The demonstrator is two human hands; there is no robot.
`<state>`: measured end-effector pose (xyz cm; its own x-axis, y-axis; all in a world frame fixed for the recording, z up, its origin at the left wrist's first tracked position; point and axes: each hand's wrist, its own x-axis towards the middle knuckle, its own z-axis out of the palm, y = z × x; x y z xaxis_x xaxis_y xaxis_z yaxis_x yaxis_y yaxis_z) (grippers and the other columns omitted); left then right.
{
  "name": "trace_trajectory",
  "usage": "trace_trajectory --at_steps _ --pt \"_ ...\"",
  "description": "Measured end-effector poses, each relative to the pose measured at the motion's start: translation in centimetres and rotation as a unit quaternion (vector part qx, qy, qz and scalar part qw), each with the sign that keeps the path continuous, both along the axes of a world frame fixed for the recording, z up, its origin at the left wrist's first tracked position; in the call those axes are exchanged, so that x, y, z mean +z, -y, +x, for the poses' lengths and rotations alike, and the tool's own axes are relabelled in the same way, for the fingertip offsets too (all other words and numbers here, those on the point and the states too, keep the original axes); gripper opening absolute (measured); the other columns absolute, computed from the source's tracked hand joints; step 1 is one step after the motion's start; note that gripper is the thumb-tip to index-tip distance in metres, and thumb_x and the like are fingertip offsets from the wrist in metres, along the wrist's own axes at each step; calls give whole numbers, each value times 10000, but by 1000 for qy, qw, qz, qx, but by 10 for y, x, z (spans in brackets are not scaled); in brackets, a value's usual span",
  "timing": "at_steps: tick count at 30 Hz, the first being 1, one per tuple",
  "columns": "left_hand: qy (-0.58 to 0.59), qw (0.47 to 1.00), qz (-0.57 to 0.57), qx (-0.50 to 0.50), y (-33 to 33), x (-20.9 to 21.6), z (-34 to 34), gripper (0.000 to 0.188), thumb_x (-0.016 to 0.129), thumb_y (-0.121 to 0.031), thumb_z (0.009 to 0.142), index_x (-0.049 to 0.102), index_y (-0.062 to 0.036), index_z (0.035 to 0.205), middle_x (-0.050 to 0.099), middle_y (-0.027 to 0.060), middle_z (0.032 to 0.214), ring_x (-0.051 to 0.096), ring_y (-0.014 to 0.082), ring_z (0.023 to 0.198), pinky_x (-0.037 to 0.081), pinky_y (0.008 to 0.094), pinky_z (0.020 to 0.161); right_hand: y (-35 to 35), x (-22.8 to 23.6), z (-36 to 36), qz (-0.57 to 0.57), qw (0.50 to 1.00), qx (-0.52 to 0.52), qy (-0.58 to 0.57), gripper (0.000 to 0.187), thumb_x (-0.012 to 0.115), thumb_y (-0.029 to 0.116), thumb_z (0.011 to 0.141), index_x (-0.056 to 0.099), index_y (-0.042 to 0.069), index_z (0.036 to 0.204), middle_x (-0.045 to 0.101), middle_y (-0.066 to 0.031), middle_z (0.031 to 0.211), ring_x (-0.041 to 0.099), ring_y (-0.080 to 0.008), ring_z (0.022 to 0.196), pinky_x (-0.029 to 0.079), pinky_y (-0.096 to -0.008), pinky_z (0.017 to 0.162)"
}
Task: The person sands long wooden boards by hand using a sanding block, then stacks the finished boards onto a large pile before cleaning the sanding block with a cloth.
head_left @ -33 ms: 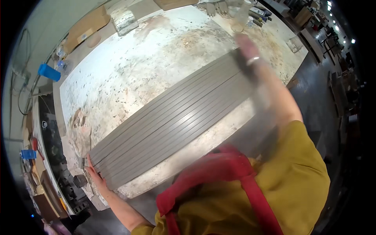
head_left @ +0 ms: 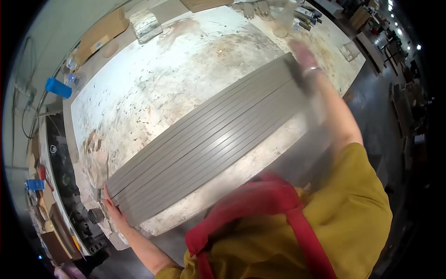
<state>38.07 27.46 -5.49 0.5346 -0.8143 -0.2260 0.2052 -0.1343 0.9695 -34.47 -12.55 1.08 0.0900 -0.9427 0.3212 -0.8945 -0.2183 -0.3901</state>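
Note:
A row of long, narrow grey slats (head_left: pixel 204 149), laid edge to edge, slants across the worktable from lower left to upper right. At its lower left end, my left hand (head_left: pixel 114 211) lies with stretched fingers against the slat ends and holds nothing. My right hand (head_left: pixel 304 56), smeared by motion, is at the far right end beside the slat ends. Its fingers are too blurred to make out, and I cannot tell whether it touches them.
The stained white tabletop (head_left: pixel 186 69) carries a crumpled cloth (head_left: pixel 96 160) at left, a wrapped block (head_left: pixel 145 25) at the back, and gloves (head_left: pixel 255 8), a clear jug (head_left: pixel 284 21) and tubes (head_left: pixel 306 17) at back right. A blue cup (head_left: pixel 58 87) stands past the left edge.
My right hand has shifted slightly to the right, and the right end of the slats appears a little farther right too. My left hand stays in place.

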Motion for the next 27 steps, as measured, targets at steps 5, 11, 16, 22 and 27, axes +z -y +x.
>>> trace_trajectory --at_steps 5,11,16,22,27 --pt "-52 999 2 11 -11 -8 20 654 261 -608 945 326 -196 1450 286 74 1499 277 267 1363 227 395 1106 -26 -22 -74 273 867 -97 406 710 386 606 913 454 52 1353 468 -95 1372 411 -216 1258 280 -303 1066" --pt "-20 999 35 -2 -15 -8 18 669 271 -624 934 327 -201 1450 288 51 1501 274 259 1363 218 392 1109 -31 -40 -78 353 796 -72 487 667 457 584 900 515 53 1299 533 -70 1270 480 -172 1144 330 -290 1027" --pt "-27 999 24 35 -23 -10 15 655 279 -561 963 291 -132 1459 296 69 1497 264 241 1372 197 378 1123 -19 -56 -77 232 918 29 321 632 479 532 909 527 16 1271 539 -61 1279 502 -168 1134 350 -290 1014" --pt "-83 993 -66 60 -55 -10 17 726 259 -571 958 311 -18 1425 263 100 1512 198 198 1398 104 314 1140 -2 -89 -166 238 874 -23 423 645 491 526 904 511 6 1285 565 -91 1245 512 -198 1144 358 -316 1019" --pt "-131 980 -6 152 -91 -11 -29 709 284 -568 956 312 -40 1428 320 101 1480 288 254 1357 171 379 1133 -38 -83 -127 307 730 -17 611 649 439 505 939 432 4 1352 488 -101 1347 462 -211 1213 325 -329 1052"
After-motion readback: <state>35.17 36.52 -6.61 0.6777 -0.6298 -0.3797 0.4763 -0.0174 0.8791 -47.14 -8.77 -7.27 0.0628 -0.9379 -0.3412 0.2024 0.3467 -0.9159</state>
